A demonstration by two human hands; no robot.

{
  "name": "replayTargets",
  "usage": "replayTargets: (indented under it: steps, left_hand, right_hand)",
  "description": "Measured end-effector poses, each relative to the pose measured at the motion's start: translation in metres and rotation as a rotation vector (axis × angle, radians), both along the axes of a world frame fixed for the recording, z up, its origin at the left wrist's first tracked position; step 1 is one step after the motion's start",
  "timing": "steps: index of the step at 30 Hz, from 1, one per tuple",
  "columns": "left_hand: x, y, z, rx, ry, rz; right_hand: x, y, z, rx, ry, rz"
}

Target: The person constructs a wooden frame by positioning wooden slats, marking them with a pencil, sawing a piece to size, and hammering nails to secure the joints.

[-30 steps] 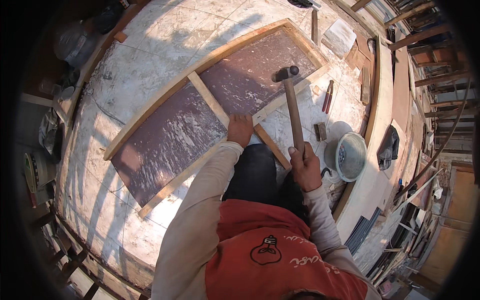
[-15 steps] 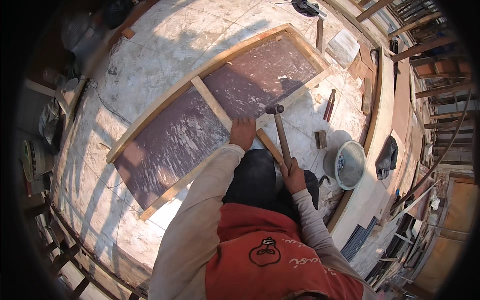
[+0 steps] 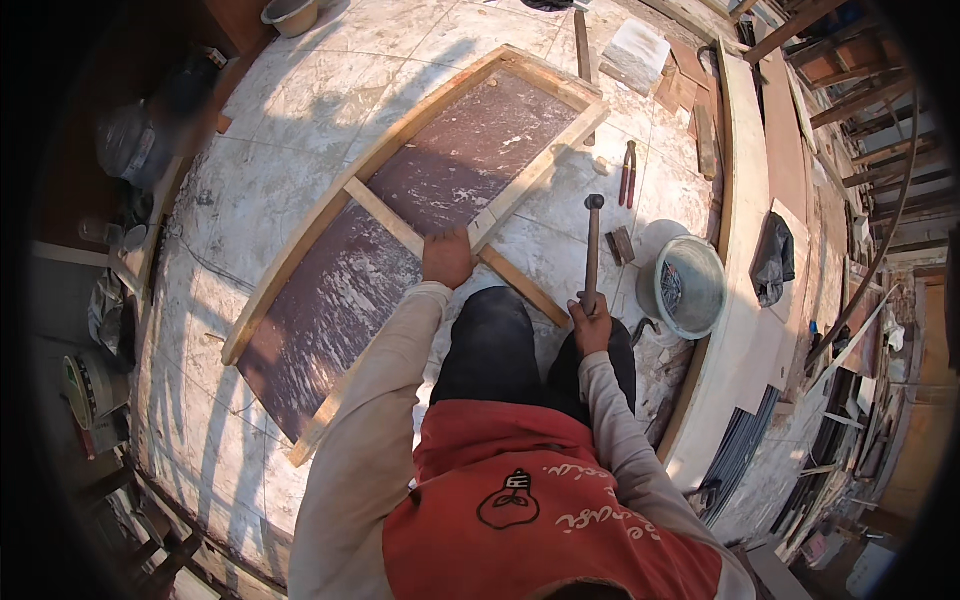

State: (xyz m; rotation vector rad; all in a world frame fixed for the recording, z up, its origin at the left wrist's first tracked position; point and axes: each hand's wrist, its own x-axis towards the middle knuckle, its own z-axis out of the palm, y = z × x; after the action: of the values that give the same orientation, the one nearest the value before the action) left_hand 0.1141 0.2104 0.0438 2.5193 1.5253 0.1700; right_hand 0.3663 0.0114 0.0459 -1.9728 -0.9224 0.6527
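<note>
A long wooden frame (image 3: 385, 165) with scuffed maroon panels (image 3: 470, 130) lies on the pale floor, divided by a crossbar. My left hand (image 3: 447, 257) is closed over the near rail where the crossbar meets it. My right hand (image 3: 590, 325) grips a hammer (image 3: 592, 250) by its handle, head upward, to the right of the frame. A short timber (image 3: 521, 283) sticks out from under or beside that rail toward me. Red-handled pliers (image 3: 628, 180), a small block (image 3: 620, 247) and a basin (image 3: 680, 287) with small metal pieces, perhaps nails, lie to my right.
A long pale board (image 3: 740, 200) edges the right side, with a dark bag (image 3: 775, 260) and stacked timber beyond. Scrap boards and a white slab (image 3: 636, 50) lie at the upper right. Buckets (image 3: 95, 385) and bags line the shadowed left edge.
The hammer has dropped from high over the maroon panel to beside the frame's right side, right hand still on it. My left hand stays on the rail. The whole view has shifted slightly.
</note>
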Motion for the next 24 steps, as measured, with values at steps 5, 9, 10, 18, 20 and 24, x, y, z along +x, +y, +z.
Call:
replayTargets:
  steps: [5, 9, 10, 18, 20, 24]
  left_hand:
    - [0.022, 0.008, 0.012, -0.005, 0.019, 0.039]
    - [0.047, 0.011, 0.017, -0.025, 0.027, 0.072]
    - [0.048, 0.012, 0.017, -0.006, 0.052, 0.075]
    - [0.044, -0.002, -0.019, 0.072, 0.055, 0.15]
    - [0.032, 0.008, -0.021, 0.049, 0.064, 0.13]
    - [0.012, 0.002, -0.037, 0.111, 0.009, 0.144]
  right_hand:
    - [0.023, 0.009, -0.035, -0.246, 0.006, -0.069]
    - [0.046, 0.024, -0.03, -0.29, 0.208, -0.089]
    - [0.044, 0.024, -0.031, -0.249, 0.221, -0.102]
    - [0.019, 0.019, 0.044, -0.094, 0.239, 0.085]
    - [0.0, 0.015, 0.058, -0.146, 0.211, 0.187]
    - [-0.029, 0.006, 0.055, -0.222, -0.021, 0.477]
